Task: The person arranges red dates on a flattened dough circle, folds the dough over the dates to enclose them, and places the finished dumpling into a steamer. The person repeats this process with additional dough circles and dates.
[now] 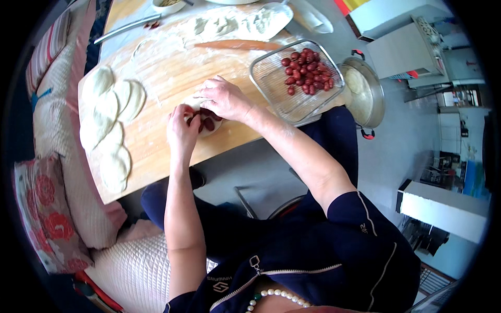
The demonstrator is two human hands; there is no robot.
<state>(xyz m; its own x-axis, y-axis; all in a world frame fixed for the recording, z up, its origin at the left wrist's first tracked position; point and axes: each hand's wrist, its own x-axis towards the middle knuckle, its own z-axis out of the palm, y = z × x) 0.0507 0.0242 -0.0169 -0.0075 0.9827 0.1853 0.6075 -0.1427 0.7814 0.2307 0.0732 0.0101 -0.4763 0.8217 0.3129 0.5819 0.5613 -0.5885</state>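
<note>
Near the front edge of the wooden board (pixel 164 152), a flattened piece of dough (pixel 213 128) lies with several dark red dates (pixel 208 123) on it. My left hand (pixel 182 127) pinches the near left edge of this dough between thumb and fingers, beside the dates. From the right, my right hand (pixel 227 98) arches over the far side with its fingertips on the pale dough; its grip is partly hidden by the fingers. Along the board's left side lie several overlapping flat dough ovals (pixel 103 113).
A wire mesh basket (pixel 270 96) with many red dates (pixel 307 72) sits at the right board edge. Behind lie a wooden rolling pin (pixel 235 45), a flour heap (pixel 258 19) and a metal rod (pixel 127 28). A steel pot (pixel 375 99) holding dough stands at right.
</note>
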